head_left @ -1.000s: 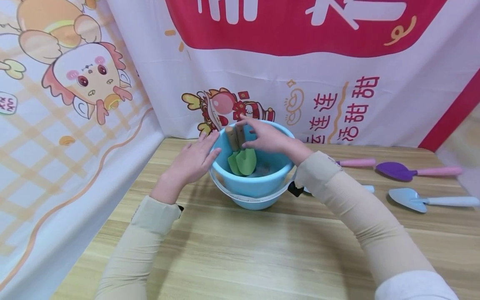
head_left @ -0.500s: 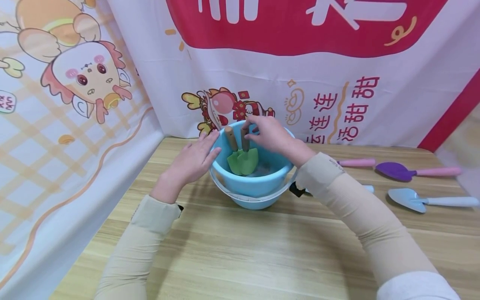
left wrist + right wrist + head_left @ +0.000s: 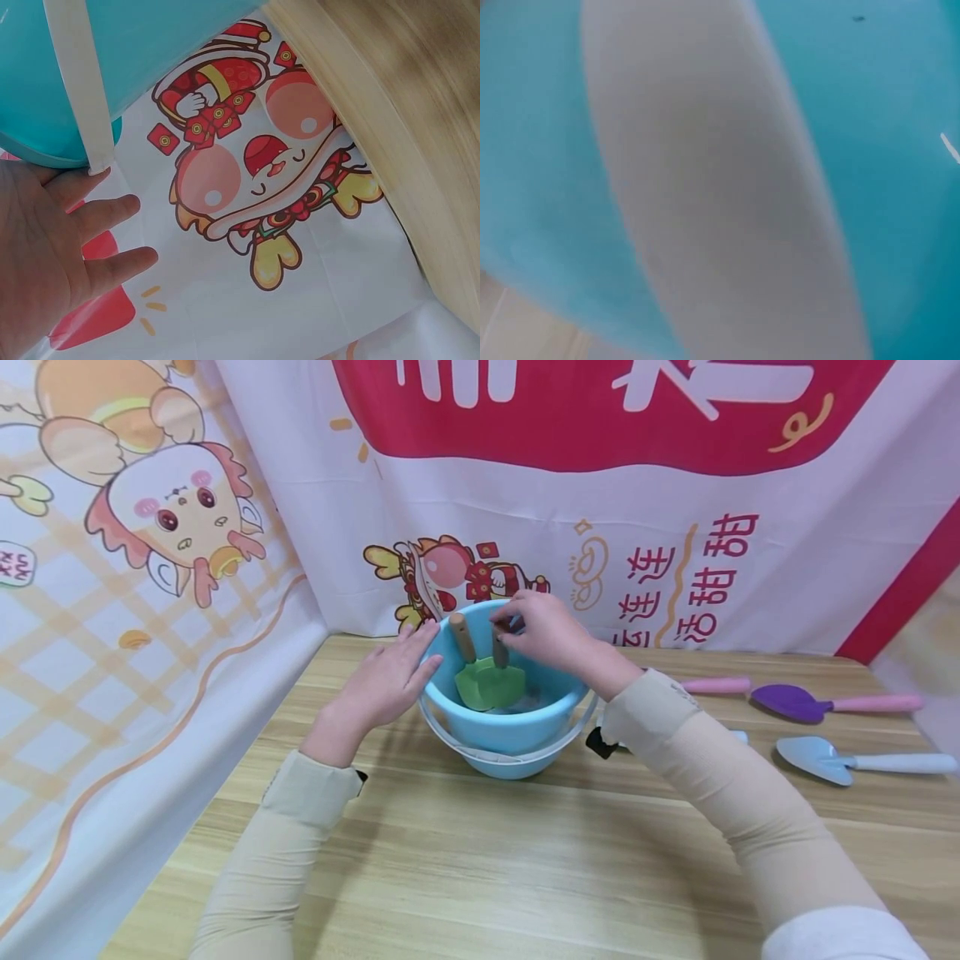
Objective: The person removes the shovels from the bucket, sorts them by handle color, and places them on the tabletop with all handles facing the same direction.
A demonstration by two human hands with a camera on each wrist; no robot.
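A light blue bucket with a white carrying handle stands on the wooden table. Inside it lean two small green trowels with wooden handles. My right hand reaches over the rim and pinches the handle of the right trowel. The left trowel leans against the inner wall, its blade overlapping the other. My left hand rests against the bucket's left rim with its fingers extended. In the right wrist view only the bucket wall and its white carrying handle show, blurred; the hand is out of that view.
On the table's right lie a purple trowel with a pink handle and a pale blue trowel. Another pink handle is partly hidden by my right arm. A printed cloth hangs behind the table.
My right hand has closed on the right trowel's handle and shifted it rightward inside the bucket. Its blade has turned and moved slightly right. The left hand stays in place.
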